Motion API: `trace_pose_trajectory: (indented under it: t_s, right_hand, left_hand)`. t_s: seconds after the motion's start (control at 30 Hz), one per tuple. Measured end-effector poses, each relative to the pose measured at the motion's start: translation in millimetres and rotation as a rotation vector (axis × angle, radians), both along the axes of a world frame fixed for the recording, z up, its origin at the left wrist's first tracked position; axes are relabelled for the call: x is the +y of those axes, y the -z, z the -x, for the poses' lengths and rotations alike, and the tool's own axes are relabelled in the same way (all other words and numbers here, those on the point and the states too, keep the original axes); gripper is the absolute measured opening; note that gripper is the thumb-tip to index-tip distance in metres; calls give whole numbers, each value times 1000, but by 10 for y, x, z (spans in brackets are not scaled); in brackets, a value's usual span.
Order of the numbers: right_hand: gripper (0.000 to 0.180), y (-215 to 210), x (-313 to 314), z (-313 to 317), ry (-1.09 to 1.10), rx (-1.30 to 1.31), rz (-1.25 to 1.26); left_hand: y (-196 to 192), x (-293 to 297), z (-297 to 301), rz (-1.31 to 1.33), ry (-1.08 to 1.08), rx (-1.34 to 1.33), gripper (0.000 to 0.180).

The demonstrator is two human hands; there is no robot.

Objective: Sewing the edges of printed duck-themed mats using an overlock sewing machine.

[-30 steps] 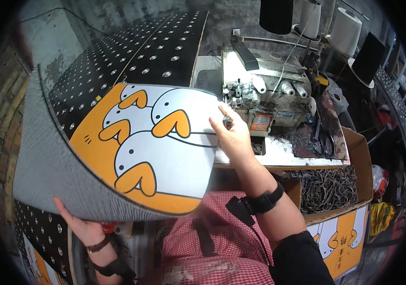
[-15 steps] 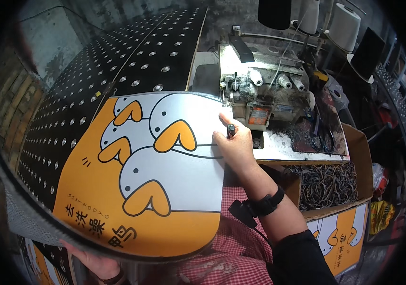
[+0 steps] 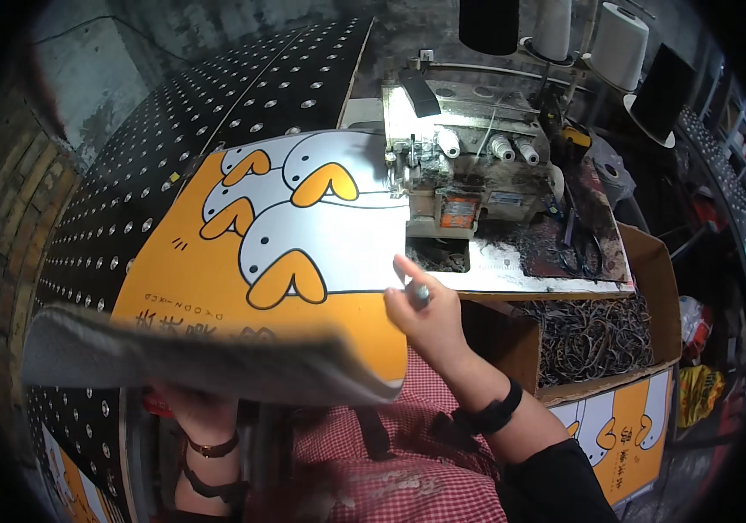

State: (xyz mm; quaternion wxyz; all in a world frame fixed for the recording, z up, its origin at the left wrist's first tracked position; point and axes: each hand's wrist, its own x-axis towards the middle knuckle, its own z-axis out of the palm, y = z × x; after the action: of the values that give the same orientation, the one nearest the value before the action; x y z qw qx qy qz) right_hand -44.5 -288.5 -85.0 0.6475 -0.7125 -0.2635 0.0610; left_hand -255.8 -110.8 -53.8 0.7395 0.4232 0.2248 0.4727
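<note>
A yellow mat [image 3: 172, 261] printed with white ducks lies across the machine table, its right edge running up to the needle area of an overlock sewing machine [image 3: 477, 166]. Its near edge is lifted and curled, baring the grey underside [image 3: 172, 370], which is blurred. My left hand [image 3: 198, 414] is below that raised edge, its fingers mostly hidden. My right hand [image 3: 429, 322] is beside the mat's right edge, index finger extended towards it. A small rod-like tool [image 3: 421, 296] is held in that hand, its kind unclear.
Right of the machine, scissors [image 3: 586, 248] lie on the table. Below stands a cardboard box [image 3: 525, 353] of dark trimmings, with another printed mat [image 3: 630, 436] beneath. Thread cones [image 3: 619, 44] hang over the back. A black studded surface [image 3: 146, 174] stretches left.
The mat has moved up, away from me, along the machine, and its near edge has lifted and curled. My right hand is lower along its edge; my left hand and forearm show more.
</note>
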Motion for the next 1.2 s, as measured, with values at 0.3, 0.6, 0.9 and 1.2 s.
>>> trace_pose_trajectory:
  t_s: [0.3,0.6,0.9,1.2]
  right_hand:
    - [32,134,309,-550,161,-78,-25]
    - [35,57,129,-180,138,-186,-3]
    - [36,53,-45,92,77,-152,7]
    - [32,-37,-161,249,45,-27,56]
  left_hand:
    - [-512,115,588,-264,337,-203,56]
    - [-166,746,750,98,201,-146,41]
    - [-31,1079,363,137,97,-35,39]
    - [20,1484,-178,47,-28,48,29]
